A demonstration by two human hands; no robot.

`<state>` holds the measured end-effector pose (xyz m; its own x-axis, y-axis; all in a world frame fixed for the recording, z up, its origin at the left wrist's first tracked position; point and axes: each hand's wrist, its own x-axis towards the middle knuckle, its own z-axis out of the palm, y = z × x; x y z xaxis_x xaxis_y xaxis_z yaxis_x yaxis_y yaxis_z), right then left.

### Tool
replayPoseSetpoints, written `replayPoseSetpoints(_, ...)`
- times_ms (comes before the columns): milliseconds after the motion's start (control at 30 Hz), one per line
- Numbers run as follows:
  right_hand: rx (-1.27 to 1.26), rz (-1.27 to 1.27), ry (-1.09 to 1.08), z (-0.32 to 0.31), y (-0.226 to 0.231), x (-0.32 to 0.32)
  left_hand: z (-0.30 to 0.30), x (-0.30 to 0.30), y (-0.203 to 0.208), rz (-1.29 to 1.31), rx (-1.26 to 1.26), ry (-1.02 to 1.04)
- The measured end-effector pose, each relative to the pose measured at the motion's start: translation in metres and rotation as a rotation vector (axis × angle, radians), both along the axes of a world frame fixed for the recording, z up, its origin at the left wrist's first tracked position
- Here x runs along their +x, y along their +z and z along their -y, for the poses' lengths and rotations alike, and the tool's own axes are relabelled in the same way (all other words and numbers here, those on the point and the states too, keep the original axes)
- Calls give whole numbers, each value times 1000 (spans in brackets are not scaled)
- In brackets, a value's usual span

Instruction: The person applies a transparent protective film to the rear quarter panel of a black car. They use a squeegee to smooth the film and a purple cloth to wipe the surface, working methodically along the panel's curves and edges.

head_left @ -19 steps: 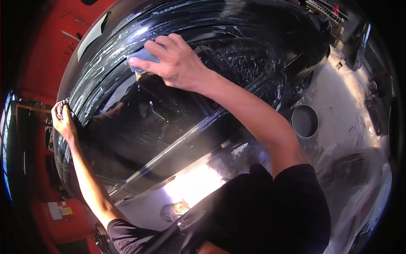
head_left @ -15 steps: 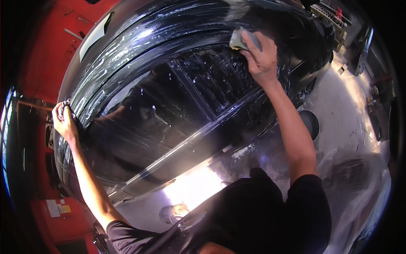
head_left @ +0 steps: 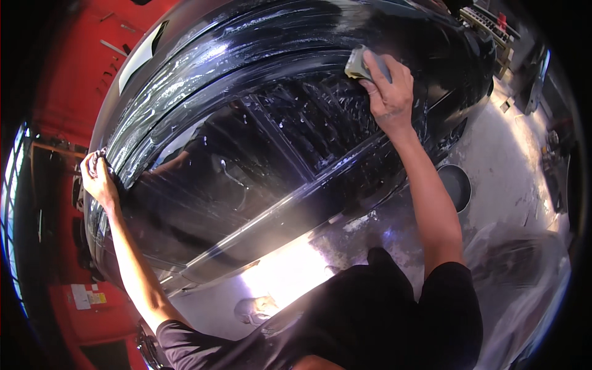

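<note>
A black car (head_left: 320,46) lies beneath both arms, its roof edge and side window (head_left: 216,179) streaked with whitish wet film. In my right hand (head_left: 393,98) is a grey sponge-like block (head_left: 357,64) with a pale yellowish edge. Fingers and thumb grip its sides, and it rests by the roof rail above the rear window. Far to the left, my left hand (head_left: 100,188) is closed around a dark crumpled cloth (head_left: 97,163) at the front edge of the roof. Part of that cloth is hidden by the fingers.
A round dark bucket (head_left: 455,187) stands on the grey floor, right of my forearm. Clear plastic sheeting (head_left: 515,277) drapes something at lower right. Beyond the car on the left is a red wall (head_left: 68,123); a cluttered shelf (head_left: 490,28) sits at upper right.
The view has shifted slightly. My right hand has slid a little to the right with the block along the car. The left hand keeps its place on the cloth.
</note>
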<state>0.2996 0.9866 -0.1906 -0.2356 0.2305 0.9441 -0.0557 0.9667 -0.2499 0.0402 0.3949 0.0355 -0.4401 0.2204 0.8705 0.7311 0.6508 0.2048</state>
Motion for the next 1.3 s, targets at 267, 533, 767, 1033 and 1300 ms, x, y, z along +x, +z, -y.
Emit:
replayPoseSetpoints(267, 91, -107, 179, 134, 57, -70, 12, 1, -3, 26, -6, 61)
replayPoseSetpoints(533, -367, 190, -7, -31, -56, 70, -91, 69, -54, -188, 6, 32)
replayPoseSetpoints(767, -730, 564, 351, 32, -170, 193, -281, 111, -116, -430, -265, -185)
replayPoseSetpoints(1033, -804, 565, 422, 36, -169, 205, -473, 171, -161, -551, -554, -332)
replayPoseSetpoints(1300, -830, 643, 440, 45, -195, 199, -364, 143, -108, -461, -372, -136)
